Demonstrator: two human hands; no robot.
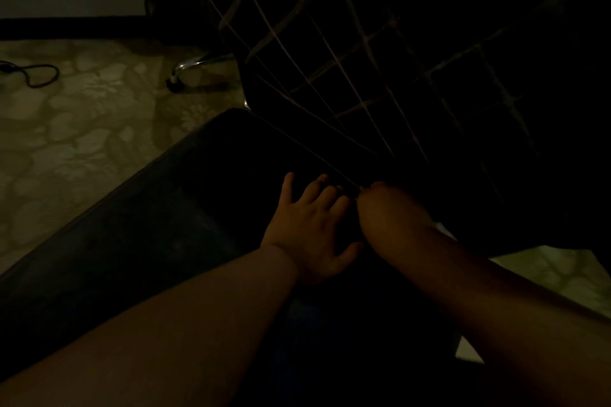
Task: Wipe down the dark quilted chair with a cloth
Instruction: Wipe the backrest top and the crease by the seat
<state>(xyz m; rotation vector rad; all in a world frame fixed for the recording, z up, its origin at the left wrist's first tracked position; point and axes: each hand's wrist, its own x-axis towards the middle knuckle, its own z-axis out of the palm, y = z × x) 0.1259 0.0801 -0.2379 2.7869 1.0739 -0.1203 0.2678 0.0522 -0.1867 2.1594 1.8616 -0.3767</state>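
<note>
Most of what we see is the chair (pixel 380 59), its quilted back leaning away at upper right and the smooth seat (pixel 185 208) running down to lower left, so the crease where the two meet lies right under our arms. We judge that this seam is the part being worked, since dirt gathers there and both arms reach to it. Beyond the seat lies the patterned floor (pixel 76 129), with one chrome leg (pixel 195 64) and its caster standing on it, and a dark cord (pixel 36 74) looped well apart by the wall.

Our left hand (pixel 310 225) lies flat on the seat with fingers spread wide, fingertips just at the seam (steadying the chair, we think, so it does not roll). Our right hand (pixel 380 205) is bent at the wrist and dips into the dark crease; its fingers are hidden, so we cannot tell what it holds. No cloth shows anywhere; it may be under that hand
</note>
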